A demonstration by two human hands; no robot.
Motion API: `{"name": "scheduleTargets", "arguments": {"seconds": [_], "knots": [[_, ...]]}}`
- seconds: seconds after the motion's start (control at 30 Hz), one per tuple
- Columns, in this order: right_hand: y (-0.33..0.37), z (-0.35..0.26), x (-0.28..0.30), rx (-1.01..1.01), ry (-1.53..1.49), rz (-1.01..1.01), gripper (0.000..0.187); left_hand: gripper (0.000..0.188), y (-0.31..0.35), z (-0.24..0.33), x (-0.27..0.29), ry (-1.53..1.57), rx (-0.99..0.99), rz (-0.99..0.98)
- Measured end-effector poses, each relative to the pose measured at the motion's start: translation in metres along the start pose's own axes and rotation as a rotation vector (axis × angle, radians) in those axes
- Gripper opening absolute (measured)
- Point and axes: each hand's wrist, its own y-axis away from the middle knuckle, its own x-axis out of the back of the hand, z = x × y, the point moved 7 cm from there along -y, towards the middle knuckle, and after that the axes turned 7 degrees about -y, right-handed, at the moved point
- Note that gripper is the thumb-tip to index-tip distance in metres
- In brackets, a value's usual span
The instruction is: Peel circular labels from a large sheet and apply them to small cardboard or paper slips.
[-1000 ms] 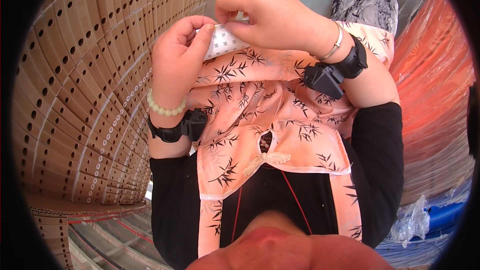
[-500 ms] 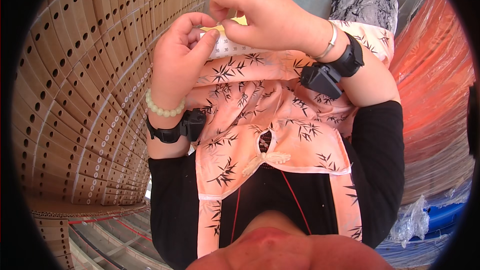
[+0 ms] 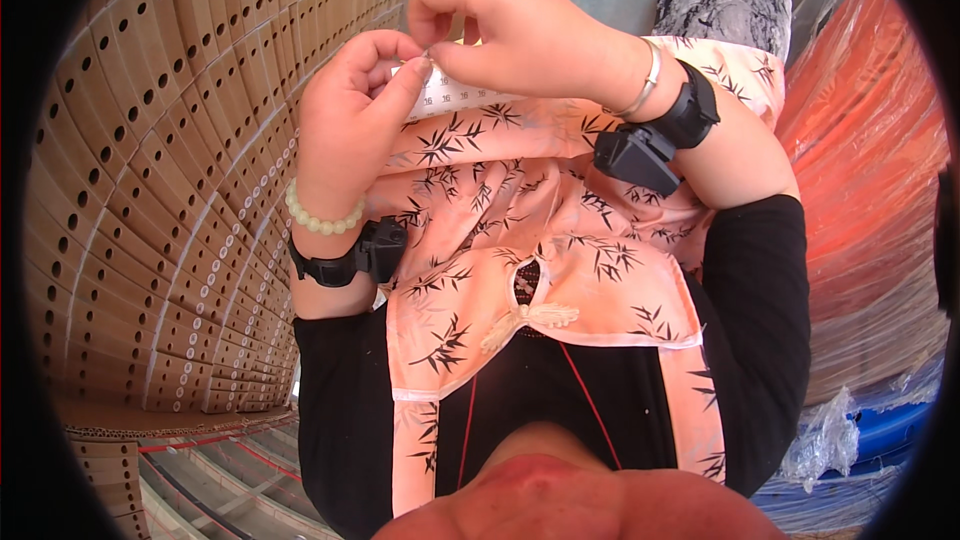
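Along the left side, stacked brown cardboard sheets [image 3: 150, 190] punched with rows of round holes curve up the picture, with a grey metal rack [image 3: 200, 480] showing below them.

Just right of the cardboard, the left hand [image 3: 350, 120] is raised in front of the chest, its fingers curled in and its thumb pressed up against the left end of a small white sticker sheet [image 3: 450, 95]. It is a pinch, closed on the sheet's edge between the thumb tip and the bent forefinger. A pale bead bracelet [image 3: 320, 220] and a black wrist strap [image 3: 345, 260] with a small black box sit on that wrist.

The sticker sheet lies between the two hands, held up against the peach garment [image 3: 530, 230], which is printed with dark bamboo leaves and has a knotted fastening at its middle. The sheet is a narrow white strip printed with small dark marks in rows, tilted slightly, and mostly hidden under the fingers.

Above it, the right hand [image 3: 520, 30] comes in from the right, thumb and forefinger tips nipped together at the sheet's top left corner, just touching the left thumb. Whether it has lifted a sticker cannot be told. A silver bangle [image 3: 645, 80] and a second black strap [image 3: 690, 110] ring that wrist.

Farther right, orange plastic-wrapped material [image 3: 870, 140] fills the edge.
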Motion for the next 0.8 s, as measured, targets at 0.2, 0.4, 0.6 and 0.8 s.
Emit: {"name": "scheduleTargets", "arguments": {"seconds": [0.2,0.4,0.6,0.8], "knots": [[0.002,0.016,0.003,-0.269,-0.252,-0.093,0.015,0.013,0.001,0.002,0.002,0.044,-0.013,0.004],[0.002,0.016,0.002,-0.292,-0.241,-0.095,0.014,0.015,0.001,0.006,0.001,0.075,-0.024,0.011],[0.005,0.023,0.000,-0.344,-0.379,-0.082,0.014,0.018,0.002,0.005,0.001,0.077,-0.020,0.001],[0.003,0.029,0.008,-0.274,-0.370,-0.038,0.014,0.023,0.004,0.010,-0.005,0.115,0.023,-0.002]]}}
